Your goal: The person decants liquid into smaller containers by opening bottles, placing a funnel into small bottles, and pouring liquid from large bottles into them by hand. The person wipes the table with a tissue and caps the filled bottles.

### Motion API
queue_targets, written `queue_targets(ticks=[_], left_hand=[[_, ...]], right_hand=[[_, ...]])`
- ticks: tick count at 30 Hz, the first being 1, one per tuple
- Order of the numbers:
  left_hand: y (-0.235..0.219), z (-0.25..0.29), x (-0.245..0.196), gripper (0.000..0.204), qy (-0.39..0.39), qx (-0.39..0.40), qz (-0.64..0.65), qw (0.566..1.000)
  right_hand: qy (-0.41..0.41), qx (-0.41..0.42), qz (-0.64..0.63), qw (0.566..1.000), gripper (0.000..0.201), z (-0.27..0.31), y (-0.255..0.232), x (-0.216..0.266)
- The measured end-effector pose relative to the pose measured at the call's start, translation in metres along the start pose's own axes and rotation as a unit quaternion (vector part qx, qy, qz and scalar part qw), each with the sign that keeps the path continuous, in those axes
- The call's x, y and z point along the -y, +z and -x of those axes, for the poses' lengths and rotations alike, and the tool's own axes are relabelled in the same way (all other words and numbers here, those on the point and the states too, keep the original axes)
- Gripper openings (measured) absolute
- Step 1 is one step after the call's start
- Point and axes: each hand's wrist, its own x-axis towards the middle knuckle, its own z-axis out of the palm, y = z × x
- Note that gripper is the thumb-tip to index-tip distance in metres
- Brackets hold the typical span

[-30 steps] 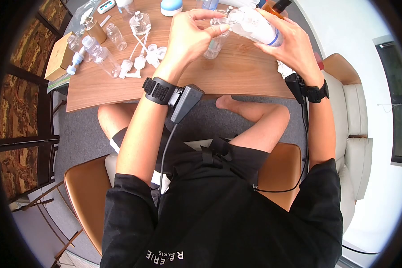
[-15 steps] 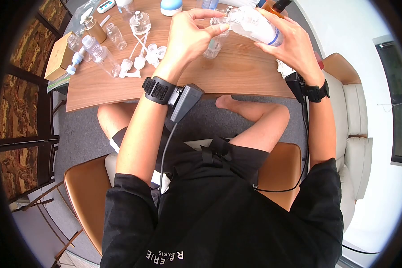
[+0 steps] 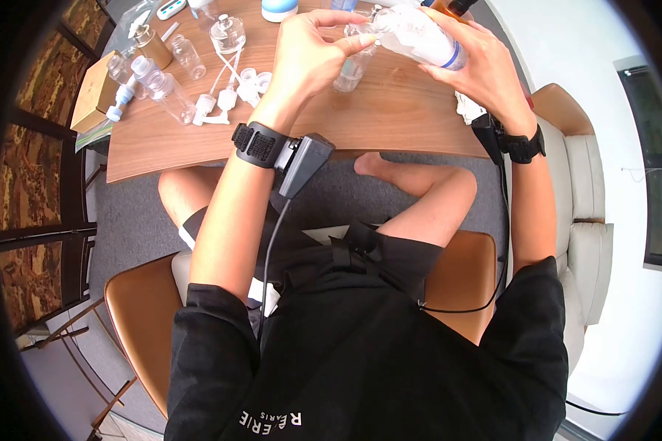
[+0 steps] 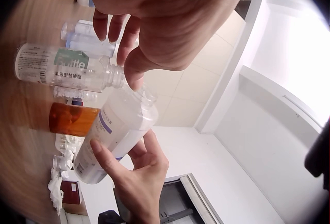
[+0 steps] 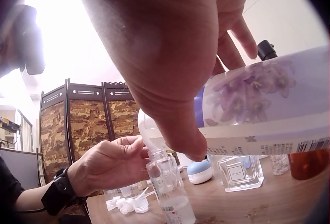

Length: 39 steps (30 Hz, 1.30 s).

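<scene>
My right hand [image 3: 485, 70] grips a white bottle [image 4: 116, 131] with a purple flower label, tilted so its clear shoulder and mouth point down. That mouth meets the neck of a clear refill bottle [image 4: 67, 69] with a green label, upright on the table. Some liquid shows in the lower part of the clear bottle in the right wrist view. The left hand [image 3: 305, 62] pinches with thumb and fingers where the two necks meet, around the clear bottle's top. In the left wrist view its thumb lies right at the join, partly hiding it.
On the wooden table [image 3: 397, 117], several empty clear bottles [image 3: 171, 99], white pump heads [image 3: 224, 103] and a square glass bottle [image 5: 242, 172] stand to the left. A blue-and-white jar [image 5: 200, 172] is behind. An amber bottle [image 4: 72, 120] and crumpled tissue [image 3: 468, 109] lie to the right.
Both hands and bottles keep nearly the same pose. The head view has shifted slightly.
</scene>
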Motion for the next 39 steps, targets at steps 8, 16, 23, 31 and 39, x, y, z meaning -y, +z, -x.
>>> queue_targets(ticks=[8, 16, 23, 31, 39], left_hand=[[0.001, 0.000, 0.000, 0.032, -0.009, 0.000, 0.006, 1.000], [0.001, -0.001, 0.001, 0.031, 0.000, -0.003, 0.001, 1.000], [0.001, 0.000, -0.001, 0.031, -0.004, -0.003, 0.026, 1.000], [-0.001, 0.001, -0.003, 0.031, -0.012, -0.001, 0.018, 1.000], [0.000, 0.002, -0.003, 0.031, -0.005, -0.006, 0.018, 1.000]], right_hand=[[0.039, 0.059, -0.039, 0.997, 0.075, -0.012, -0.028, 0.024], [0.043, 0.063, -0.047, 0.996, 0.076, -0.012, -0.029, 0.023], [0.050, 0.069, -0.049, 0.995, 0.077, -0.014, -0.029, 0.023], [0.044, 0.066, -0.034, 0.996, 0.078, -0.014, -0.029, 0.024], [0.049, 0.071, -0.031, 0.996, 0.077, -0.014, -0.029, 0.023]])
